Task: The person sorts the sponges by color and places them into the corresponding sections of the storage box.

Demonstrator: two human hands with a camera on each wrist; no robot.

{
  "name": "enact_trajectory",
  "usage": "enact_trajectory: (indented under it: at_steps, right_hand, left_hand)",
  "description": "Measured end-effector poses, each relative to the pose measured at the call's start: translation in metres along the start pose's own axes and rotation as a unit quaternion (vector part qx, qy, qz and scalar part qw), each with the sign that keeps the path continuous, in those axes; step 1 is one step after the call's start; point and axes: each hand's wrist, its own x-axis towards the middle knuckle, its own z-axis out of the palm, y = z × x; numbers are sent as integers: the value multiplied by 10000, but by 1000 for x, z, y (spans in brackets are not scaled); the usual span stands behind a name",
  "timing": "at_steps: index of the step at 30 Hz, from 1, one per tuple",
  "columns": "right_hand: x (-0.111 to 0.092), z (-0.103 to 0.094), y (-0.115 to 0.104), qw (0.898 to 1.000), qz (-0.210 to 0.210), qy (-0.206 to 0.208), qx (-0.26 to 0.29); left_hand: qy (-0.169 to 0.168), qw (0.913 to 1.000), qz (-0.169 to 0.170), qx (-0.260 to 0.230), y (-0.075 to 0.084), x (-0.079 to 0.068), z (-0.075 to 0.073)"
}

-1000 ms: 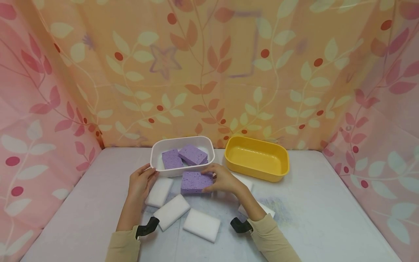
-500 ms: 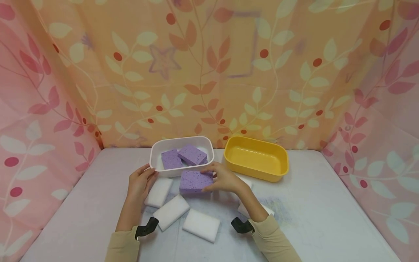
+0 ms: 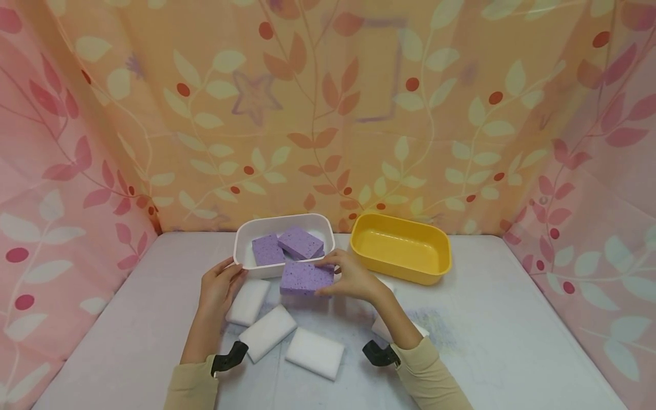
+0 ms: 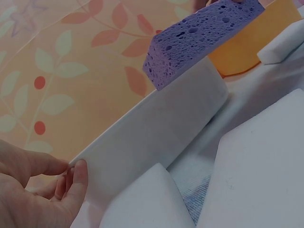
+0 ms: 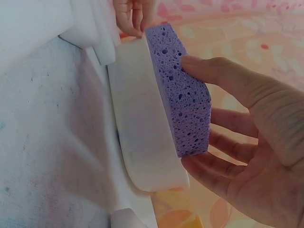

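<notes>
My right hand [image 3: 353, 278] grips a purple sponge [image 3: 306, 278] by its right end, thumb on one face and fingers on the other. The sponge is raised above the table at the front rim of the white tub [image 3: 261, 272]; in the left wrist view the same sponge [image 4: 199, 38] stands above the tub's rim. At the tub's front left corner my left hand [image 3: 219, 287] pinches the rim between thumb and fingers, as the left wrist view shows. Inside the tub lie several purple sponges [image 3: 301, 241], partly overlapping.
A yellow tub [image 3: 405, 267] with nothing in it stands right of the white one. White foam blocks lie in front: one by my left hand [image 3: 249, 302], one beside it [image 3: 268, 333], one nearer [image 3: 315, 353]. Others sit partly hidden under my right arm. Patterned curtains enclose the table.
My right hand has lifted the sponge slightly, from in front of the white tub up to its front rim. My left hand stays at the tub's corner.
</notes>
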Motion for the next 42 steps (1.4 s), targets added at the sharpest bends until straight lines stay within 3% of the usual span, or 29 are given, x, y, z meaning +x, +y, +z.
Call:
enact_trajectory:
  at_steps: [13, 31, 42]
  right_hand:
    - [9, 7, -5, 9996, 63, 291, 22]
    - [33, 9, -15, 9963, 246, 590, -576]
    - [54, 16, -19, 9960, -75, 571, -689]
  left_hand:
    - [16, 10000, -28, 0, -1, -1, -2]
    - [27, 10000, 10, 62, -2, 1, -3]
    - [13, 10000, 6, -52, -3, 3, -3]
